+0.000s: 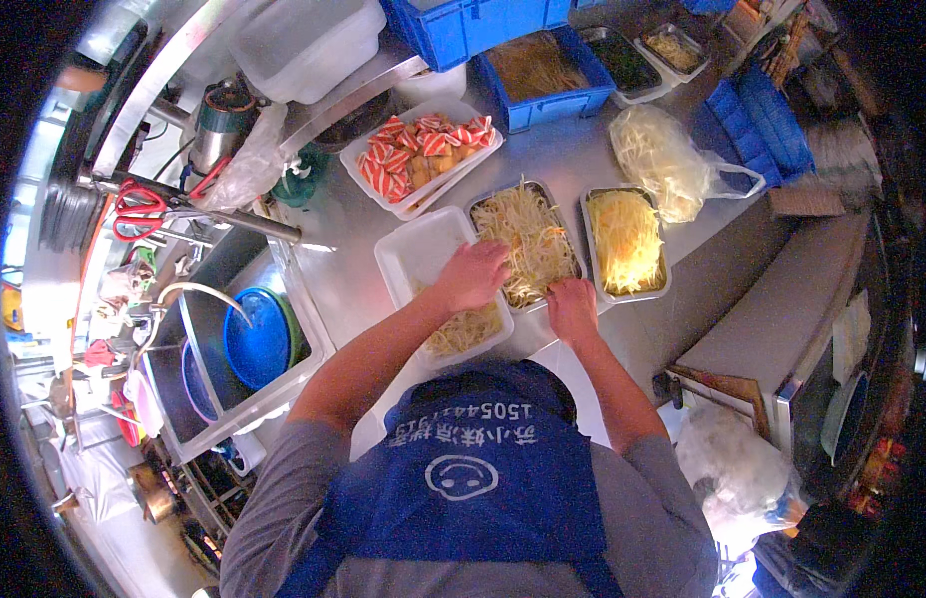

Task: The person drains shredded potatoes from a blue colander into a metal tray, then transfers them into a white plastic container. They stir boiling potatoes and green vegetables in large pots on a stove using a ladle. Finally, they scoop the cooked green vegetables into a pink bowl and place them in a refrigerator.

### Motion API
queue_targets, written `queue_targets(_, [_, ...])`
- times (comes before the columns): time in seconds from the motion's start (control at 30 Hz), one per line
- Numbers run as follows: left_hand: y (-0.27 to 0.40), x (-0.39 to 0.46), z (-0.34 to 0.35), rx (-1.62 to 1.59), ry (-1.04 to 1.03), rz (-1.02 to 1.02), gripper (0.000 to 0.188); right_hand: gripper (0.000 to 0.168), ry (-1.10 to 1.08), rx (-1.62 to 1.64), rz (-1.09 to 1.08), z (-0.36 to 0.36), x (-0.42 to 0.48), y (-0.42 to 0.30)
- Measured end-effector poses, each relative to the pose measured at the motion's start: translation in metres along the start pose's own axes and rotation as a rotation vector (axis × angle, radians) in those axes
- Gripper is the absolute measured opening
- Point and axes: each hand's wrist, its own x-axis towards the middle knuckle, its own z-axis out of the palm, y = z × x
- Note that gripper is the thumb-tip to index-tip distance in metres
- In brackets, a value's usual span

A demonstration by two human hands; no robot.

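Observation:
A rectangular metal tray [530, 232] heaped with bean sprouts [519, 217] lies before me on the steel counter. Over its left side bends my left hand [474, 275], fingertips at the sprouts; whether they pinch any is hidden. My right hand [572, 308] is curled on the tray's near right corner, fingers closed at the rim. Beneath my left forearm sits a white plastic container [418, 243], with more sprouts [467, 329] in its near end. To the right stands a second metal tray [665, 288] full of pale yellow shredded vegetable [624, 239] with some orange shreds.
Farther back are a white tub [366, 190] of red-and-white wrapped pieces, a blue crate [553, 112] of brown strands and a plastic bag [657, 161] of pale sprouts. Left are a sink with a blue basin [257, 340] and red-handled scissors [140, 209]. A raised box-like surface [777, 299] stands right.

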Motion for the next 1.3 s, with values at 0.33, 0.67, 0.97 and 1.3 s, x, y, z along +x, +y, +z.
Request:
queue_targets(0.33, [0.041,0.029,0.048,0.198,-0.169,0.076,0.057,0.022,0.337,0.237,-0.108,0.019,-0.012,0.022])
queue_targets(0.67, [0.050,0.022,0.011,0.178,-0.123,0.158,0.048,0.051,0.341,0.283,-0.037,0.002,0.053,0.027])
queue_targets(0.97, [0.037,0.001,-0.016,-0.183,0.043,-0.014,0.041,0.069,0.362,0.209,0.011,-0.010,0.098,0.020])
queue_targets(1.3, [0.032,-0.012,-0.033,-0.346,0.076,-0.189,0.041,0.072,0.105,0.145,0.003,-0.018,0.141,-0.003])
